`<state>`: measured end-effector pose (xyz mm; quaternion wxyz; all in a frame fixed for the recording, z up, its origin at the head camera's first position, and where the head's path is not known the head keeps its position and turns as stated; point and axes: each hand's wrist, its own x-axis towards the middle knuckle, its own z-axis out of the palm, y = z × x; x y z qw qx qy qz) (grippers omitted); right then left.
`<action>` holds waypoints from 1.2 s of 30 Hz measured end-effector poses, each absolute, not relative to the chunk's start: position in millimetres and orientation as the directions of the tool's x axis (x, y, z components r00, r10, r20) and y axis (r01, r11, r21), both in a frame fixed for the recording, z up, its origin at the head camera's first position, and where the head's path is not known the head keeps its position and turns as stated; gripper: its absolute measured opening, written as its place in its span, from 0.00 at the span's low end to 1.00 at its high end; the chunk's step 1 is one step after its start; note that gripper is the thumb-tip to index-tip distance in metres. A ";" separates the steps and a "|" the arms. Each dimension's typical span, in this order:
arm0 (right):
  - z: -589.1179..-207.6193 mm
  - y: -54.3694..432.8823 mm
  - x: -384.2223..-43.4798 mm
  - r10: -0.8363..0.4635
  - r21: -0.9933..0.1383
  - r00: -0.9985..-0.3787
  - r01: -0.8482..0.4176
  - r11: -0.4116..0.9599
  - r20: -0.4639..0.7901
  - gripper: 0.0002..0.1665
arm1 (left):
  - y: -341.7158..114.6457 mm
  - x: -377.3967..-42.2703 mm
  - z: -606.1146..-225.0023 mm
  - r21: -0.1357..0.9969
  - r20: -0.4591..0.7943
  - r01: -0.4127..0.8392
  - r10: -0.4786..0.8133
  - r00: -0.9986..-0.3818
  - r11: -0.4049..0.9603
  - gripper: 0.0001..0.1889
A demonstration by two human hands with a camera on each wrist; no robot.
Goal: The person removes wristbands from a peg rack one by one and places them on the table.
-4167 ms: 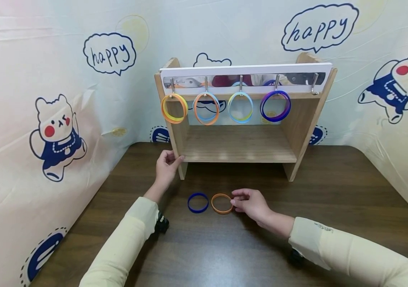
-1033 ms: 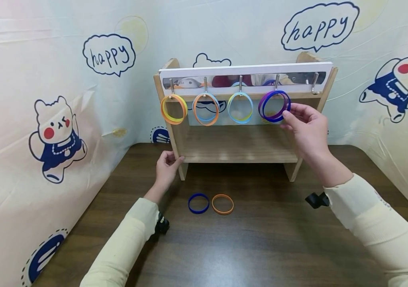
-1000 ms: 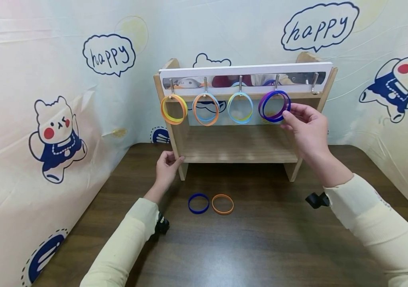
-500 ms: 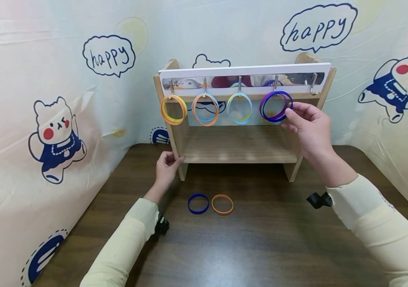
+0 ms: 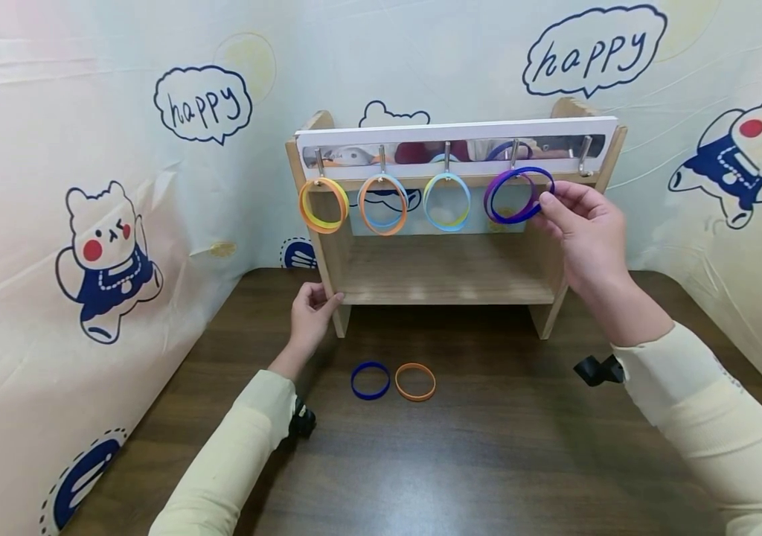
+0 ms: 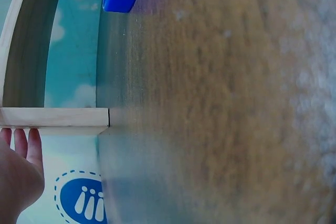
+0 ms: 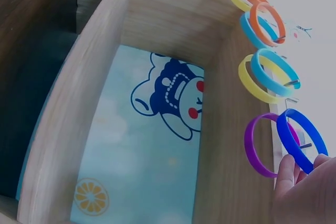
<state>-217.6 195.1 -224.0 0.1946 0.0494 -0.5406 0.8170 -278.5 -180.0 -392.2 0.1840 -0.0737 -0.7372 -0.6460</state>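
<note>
My right hand [image 5: 595, 234] pinches the right edge of a blue wristband [image 7: 284, 135] at the fourth hook. A purple wristband [image 7: 250, 145] hangs behind it, and the blue one is tilted out to the right. With thumb and fingers, my left hand [image 5: 310, 316] grips the lower left side panel [image 6: 58, 117] of a wooden shelf [image 5: 448, 272]. On the table before the shelf lie another blue wristband [image 5: 370, 396] and an orange wristband [image 5: 415, 398], side by side.
Paired wristbands hang on the other hooks: orange with yellow [image 5: 304, 212], orange with light blue [image 5: 364, 212], light blue with yellow [image 5: 426, 205]. The rightmost hook [image 5: 585, 156] bears no band. A printed cloth [image 5: 220, 201] stands behind the brown table [image 5: 461, 461].
My right hand has gone from the orange wristband on the table up to the fourth hook. Lately it has drawn the blue wristband rightward, away from the purple one. My left hand stays put.
</note>
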 end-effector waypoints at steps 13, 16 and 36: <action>-217.8 192.6 -202.1 0.192 -0.834 -0.935 -0.354 -0.423 0.299 0.26 | -180.9 -277.5 -390.3 0.932 0.348 0.329 -0.122 -0.930 0.149 0.15; -218.7 191.7 -196.8 0.160 -0.850 -0.941 -0.339 -0.403 0.299 0.28 | -181.1 -278.0 -390.5 0.934 0.343 0.326 -0.119 -0.932 0.147 0.15; -269.9 188.1 -173.4 -0.019 -0.903 -0.975 -0.197 -0.382 0.221 0.09 | -180.3 -278.1 -390.5 0.933 0.346 0.327 -0.128 -0.929 0.148 0.15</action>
